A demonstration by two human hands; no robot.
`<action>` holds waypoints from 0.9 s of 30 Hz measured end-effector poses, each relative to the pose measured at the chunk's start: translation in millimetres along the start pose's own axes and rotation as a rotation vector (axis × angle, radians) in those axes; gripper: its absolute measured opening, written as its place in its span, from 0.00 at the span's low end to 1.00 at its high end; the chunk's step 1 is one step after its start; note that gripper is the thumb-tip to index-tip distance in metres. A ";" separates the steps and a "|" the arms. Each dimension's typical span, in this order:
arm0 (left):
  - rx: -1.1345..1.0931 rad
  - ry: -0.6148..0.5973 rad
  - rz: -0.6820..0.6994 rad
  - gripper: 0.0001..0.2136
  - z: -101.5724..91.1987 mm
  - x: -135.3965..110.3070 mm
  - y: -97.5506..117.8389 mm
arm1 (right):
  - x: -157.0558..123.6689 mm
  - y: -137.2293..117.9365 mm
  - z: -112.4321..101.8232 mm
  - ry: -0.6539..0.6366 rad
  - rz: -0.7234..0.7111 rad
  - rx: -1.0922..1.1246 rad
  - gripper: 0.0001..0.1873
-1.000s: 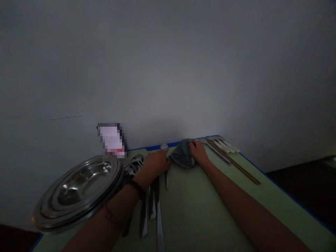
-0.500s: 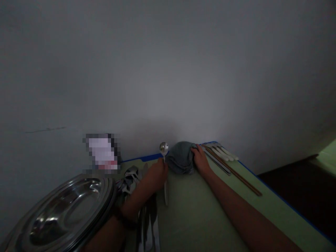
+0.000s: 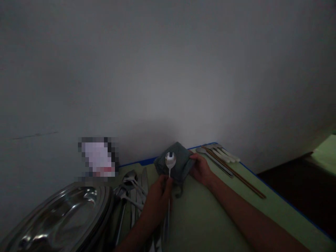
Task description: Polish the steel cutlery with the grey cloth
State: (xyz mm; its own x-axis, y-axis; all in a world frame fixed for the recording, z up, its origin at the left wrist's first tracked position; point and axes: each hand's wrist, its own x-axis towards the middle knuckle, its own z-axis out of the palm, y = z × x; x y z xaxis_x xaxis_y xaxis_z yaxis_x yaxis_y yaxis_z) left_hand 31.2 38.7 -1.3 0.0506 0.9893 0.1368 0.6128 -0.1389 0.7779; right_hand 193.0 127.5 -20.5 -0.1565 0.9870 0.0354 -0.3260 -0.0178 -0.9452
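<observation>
My left hand (image 3: pixel 157 199) is closed around the handle of a shiny metal spoon (image 3: pixel 170 161), which it holds upright with the bowl toward the wall. My right hand (image 3: pixel 201 169) grips a grey-blue cloth (image 3: pixel 176 161), lifted just behind the spoon's bowl. Both are above the green table (image 3: pixel 210 224) with a blue edge.
A pile of metal spoons and cutlery (image 3: pixel 131 189) lies left of my left hand. Stacked steel trays (image 3: pixel 60 220) sit at the lower left. Brown chopsticks (image 3: pixel 236 173) and white-handled utensils (image 3: pixel 223 154) lie at the far right corner. A grey wall stands close behind.
My left hand lifted the spoon off the table and raised it upright. My right hand picked the cloth up and brought it behind the spoon's bowl. The view shifted slightly.
</observation>
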 end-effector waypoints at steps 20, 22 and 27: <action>0.182 -0.235 0.102 0.08 5.6 -2.6 -5.0 | -9.0 8.2 22.1 -0.197 0.126 0.323 0.10; 0.191 -0.276 0.097 0.08 3.8 -3.2 -2.2 | -5.5 9.5 23.9 -0.060 0.101 0.379 0.09; 0.141 -0.246 0.119 0.16 2.0 -4.3 0.7 | 5.9 12.0 19.8 0.150 0.121 0.465 0.06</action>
State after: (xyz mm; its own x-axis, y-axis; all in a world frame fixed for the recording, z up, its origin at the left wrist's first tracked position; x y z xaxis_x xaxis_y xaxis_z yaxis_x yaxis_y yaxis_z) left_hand 33.0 34.5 -2.5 0.3070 0.9501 0.0558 0.6936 -0.2634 0.6705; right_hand 169.7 129.9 -25.2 -0.0945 0.9849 -0.1448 -0.7000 -0.1691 -0.6938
